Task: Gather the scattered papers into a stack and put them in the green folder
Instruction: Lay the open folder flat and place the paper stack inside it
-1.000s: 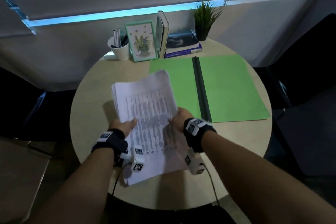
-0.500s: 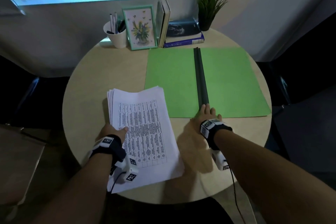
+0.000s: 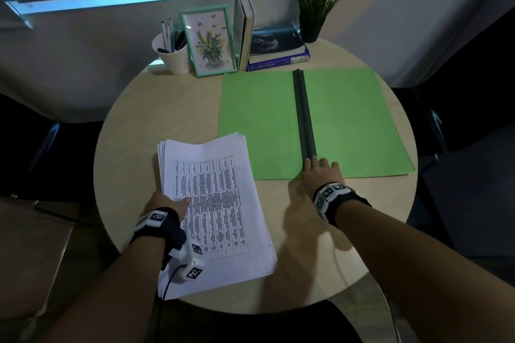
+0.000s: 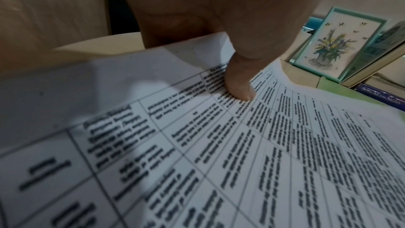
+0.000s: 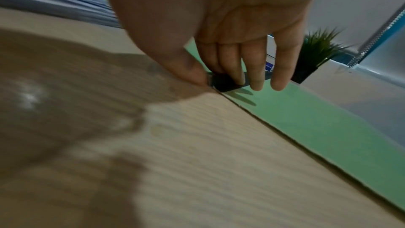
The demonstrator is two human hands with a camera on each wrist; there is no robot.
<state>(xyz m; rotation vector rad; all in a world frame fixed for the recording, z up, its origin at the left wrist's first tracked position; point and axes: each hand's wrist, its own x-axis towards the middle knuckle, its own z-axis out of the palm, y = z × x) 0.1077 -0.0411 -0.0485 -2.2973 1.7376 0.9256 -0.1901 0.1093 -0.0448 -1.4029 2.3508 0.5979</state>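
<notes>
L hand grips papers; R hand pinches folder spine.

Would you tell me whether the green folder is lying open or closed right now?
Open: the green folder lies spread flat, both leaves either side of its dark spine, nothing inside.

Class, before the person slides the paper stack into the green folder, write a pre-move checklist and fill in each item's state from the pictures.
1. Flat green card folder lies open on the round wooden table: ok.
2. White printed paper stack gathered into one pile: ok, though its edges are fanned.
3. Left hand holds the stack, thumb on top: ok.
4. Right hand pinches the near end of the dark grey spine bar: ok.
5. Spine bar loosened to take the sheets: cannot tell.
6. Stack inside the folder: not ok; only its far corner overlaps the left leaf.
</notes>
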